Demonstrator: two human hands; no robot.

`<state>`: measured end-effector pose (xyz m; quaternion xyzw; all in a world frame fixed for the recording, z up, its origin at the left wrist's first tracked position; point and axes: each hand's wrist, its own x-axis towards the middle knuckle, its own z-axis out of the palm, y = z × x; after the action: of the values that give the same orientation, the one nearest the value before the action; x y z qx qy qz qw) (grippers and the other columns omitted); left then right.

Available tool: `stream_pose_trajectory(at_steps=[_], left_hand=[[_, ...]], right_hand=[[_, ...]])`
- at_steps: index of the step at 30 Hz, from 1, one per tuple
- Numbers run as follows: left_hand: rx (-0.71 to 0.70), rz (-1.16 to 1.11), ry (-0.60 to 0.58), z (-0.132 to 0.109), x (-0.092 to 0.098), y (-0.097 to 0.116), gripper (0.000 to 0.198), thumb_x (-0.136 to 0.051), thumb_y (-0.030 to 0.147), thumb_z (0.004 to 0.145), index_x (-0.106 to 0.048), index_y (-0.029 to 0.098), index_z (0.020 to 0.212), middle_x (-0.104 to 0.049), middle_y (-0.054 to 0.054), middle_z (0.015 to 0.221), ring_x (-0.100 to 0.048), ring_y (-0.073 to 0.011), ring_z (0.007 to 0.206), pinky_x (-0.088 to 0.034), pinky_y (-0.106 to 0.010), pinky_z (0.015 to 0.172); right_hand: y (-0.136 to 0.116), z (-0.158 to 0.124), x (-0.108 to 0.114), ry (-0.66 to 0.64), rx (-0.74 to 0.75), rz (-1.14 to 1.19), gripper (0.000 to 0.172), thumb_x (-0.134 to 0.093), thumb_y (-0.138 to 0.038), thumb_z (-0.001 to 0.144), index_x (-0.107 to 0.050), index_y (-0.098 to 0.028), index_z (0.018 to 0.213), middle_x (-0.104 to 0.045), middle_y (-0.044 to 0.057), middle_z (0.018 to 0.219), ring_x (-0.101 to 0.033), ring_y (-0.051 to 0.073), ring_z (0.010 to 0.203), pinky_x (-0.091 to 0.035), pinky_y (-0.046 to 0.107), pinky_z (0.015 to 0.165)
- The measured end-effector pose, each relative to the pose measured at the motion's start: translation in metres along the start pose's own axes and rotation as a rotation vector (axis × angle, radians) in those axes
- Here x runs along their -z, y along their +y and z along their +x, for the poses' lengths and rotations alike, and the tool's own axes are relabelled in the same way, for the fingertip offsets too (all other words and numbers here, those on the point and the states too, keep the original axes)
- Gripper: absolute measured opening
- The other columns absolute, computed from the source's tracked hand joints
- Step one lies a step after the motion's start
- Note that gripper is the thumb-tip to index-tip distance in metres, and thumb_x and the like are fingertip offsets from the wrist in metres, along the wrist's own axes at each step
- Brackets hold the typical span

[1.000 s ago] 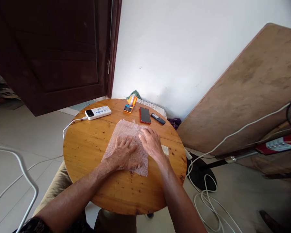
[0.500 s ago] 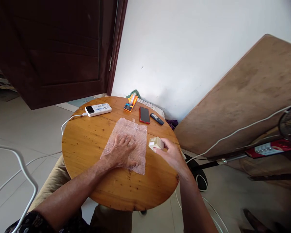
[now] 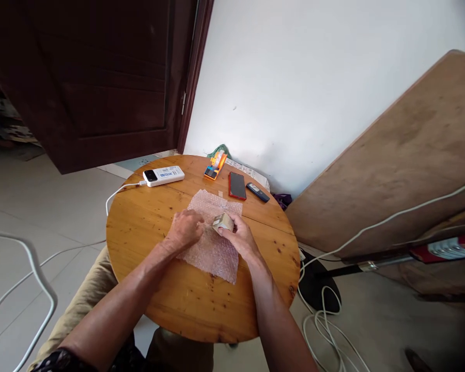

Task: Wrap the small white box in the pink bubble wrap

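Observation:
A small pale box [image 3: 223, 222] with printed sides is gripped between the thumb and fingers of my right hand [image 3: 243, 237]. It sits over the middle of a sheet of bubble wrap [image 3: 217, 253], which lies flat on the round wooden table [image 3: 139, 227]. My left hand [image 3: 186, 228] is at the left edge of the sheet, its fingers curled in. Whatever those fingers may hold is hidden. A short gap separates my left hand from the box.
Along the table's far side are a white power bank [image 3: 165, 175] with a cable, an orange tape dispenser [image 3: 216, 165], a red-edged phone [image 3: 237, 186] and a dark remote-like device [image 3: 258, 192]. A dark door [image 3: 120, 93] and a leaning board [image 3: 403, 150] stand behind.
My right hand has brought the box leftward from beside the bubble wrap to over it. My left hand has lifted from lying flat on the sheet, shifted to its left edge and curled its fingers.

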<state>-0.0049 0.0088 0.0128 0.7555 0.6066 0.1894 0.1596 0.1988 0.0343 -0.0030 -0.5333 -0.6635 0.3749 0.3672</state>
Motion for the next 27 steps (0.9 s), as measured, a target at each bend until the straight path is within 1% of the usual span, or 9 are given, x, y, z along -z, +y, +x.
stream_pose_trajectory(at_steps=[2, 6, 8, 11, 14, 18, 22, 25, 27], left_hand=[[0.027, 0.021, -0.001, 0.001, 0.004, -0.007, 0.03, -0.053, 0.017, 0.083, -0.075, 0.02, 0.102, -0.071, -0.011, 0.113, -0.061, -0.0303, 0.112, -0.047, -0.048, 0.1], [-0.014, 0.104, -0.032, 0.0, 0.005, -0.01, 0.025, -0.053, 0.02, 0.085, -0.075, 0.022, 0.098, -0.069, -0.01, 0.113, -0.059, -0.0292, 0.112, -0.047, -0.045, 0.097], [-0.02, 0.123, -0.043, 0.0, 0.005, -0.009, 0.025, -0.053, 0.021, 0.087, -0.075, 0.021, 0.098, -0.069, -0.01, 0.114, -0.059, -0.0292, 0.112, -0.047, -0.044, 0.096], [-0.017, 0.137, -0.044, 0.0, 0.005, -0.008, 0.025, -0.053, 0.021, 0.087, -0.075, 0.021, 0.099, -0.068, -0.01, 0.113, -0.059, -0.0298, 0.111, -0.047, -0.045, 0.095], [-0.024, 0.15, -0.037, 0.0, 0.004, -0.008, 0.025, -0.052, 0.023, 0.089, -0.075, 0.022, 0.098, -0.068, -0.01, 0.113, -0.059, -0.0293, 0.111, -0.046, -0.044, 0.095], [-0.028, 0.162, -0.039, -0.001, 0.004, -0.008, 0.025, -0.051, 0.023, 0.089, -0.075, 0.022, 0.099, -0.067, -0.01, 0.114, -0.058, -0.0295, 0.112, -0.046, -0.044, 0.095], [-0.028, 0.167, -0.037, -0.002, 0.004, -0.006, 0.027, -0.05, 0.025, 0.091, -0.074, 0.021, 0.101, -0.067, -0.011, 0.115, -0.058, -0.0306, 0.112, -0.047, -0.045, 0.094], [-0.024, 0.175, -0.025, -0.003, 0.004, -0.005, 0.026, -0.05, 0.026, 0.092, -0.074, 0.022, 0.1, -0.067, -0.01, 0.115, -0.058, -0.0294, 0.112, -0.047, -0.044, 0.094], [-0.027, 0.18, -0.022, -0.003, 0.004, -0.005, 0.025, -0.051, 0.025, 0.091, -0.074, 0.022, 0.098, -0.067, -0.01, 0.114, -0.058, -0.029, 0.112, -0.047, -0.043, 0.094]], right_hand=[[-0.001, -0.005, -0.003, -0.048, 0.028, -0.031, 0.044, -0.071, -0.031, 0.071, -0.06, -0.021, 0.113, -0.072, 0.003, 0.101, -0.068, 0.021, 0.09, -0.053, 0.035, 0.084], [0.001, -0.008, -0.006, -0.086, 0.042, -0.028, 0.053, -0.069, -0.025, 0.071, -0.054, -0.023, 0.122, -0.072, 0.004, 0.106, -0.069, 0.02, 0.093, -0.054, 0.036, 0.086], [0.001, -0.008, -0.006, -0.097, 0.047, -0.024, 0.052, -0.067, -0.024, 0.072, -0.054, -0.023, 0.122, -0.072, 0.004, 0.107, -0.069, 0.02, 0.094, -0.054, 0.036, 0.087], [-0.001, -0.008, -0.004, -0.104, 0.044, -0.026, 0.045, -0.068, -0.027, 0.074, -0.057, -0.023, 0.118, -0.073, 0.004, 0.103, -0.07, 0.02, 0.092, -0.055, 0.036, 0.086], [-0.003, -0.01, -0.005, -0.104, 0.049, -0.039, 0.046, -0.069, -0.026, 0.074, -0.058, -0.022, 0.118, -0.073, 0.004, 0.104, -0.07, 0.021, 0.092, -0.055, 0.036, 0.086], [-0.003, -0.011, -0.007, -0.103, 0.098, -0.096, 0.049, -0.068, -0.021, 0.074, -0.057, -0.022, 0.122, -0.071, 0.006, 0.112, -0.069, 0.021, 0.098, -0.052, 0.037, 0.092], [-0.003, -0.012, -0.007, -0.102, 0.105, -0.078, 0.055, -0.067, -0.02, 0.074, -0.054, -0.023, 0.127, -0.068, 0.007, 0.123, -0.067, 0.021, 0.104, -0.051, 0.037, 0.095], [-0.005, -0.013, -0.005, -0.08, 0.075, -0.072, 0.049, -0.067, -0.023, 0.074, -0.058, -0.023, 0.123, -0.071, 0.006, 0.114, -0.068, 0.022, 0.099, -0.053, 0.037, 0.091], [-0.007, -0.013, -0.004, -0.076, 0.059, -0.053, 0.045, -0.066, -0.03, 0.078, -0.059, -0.022, 0.122, -0.073, 0.005, 0.108, -0.069, 0.021, 0.095, -0.054, 0.035, 0.086]])
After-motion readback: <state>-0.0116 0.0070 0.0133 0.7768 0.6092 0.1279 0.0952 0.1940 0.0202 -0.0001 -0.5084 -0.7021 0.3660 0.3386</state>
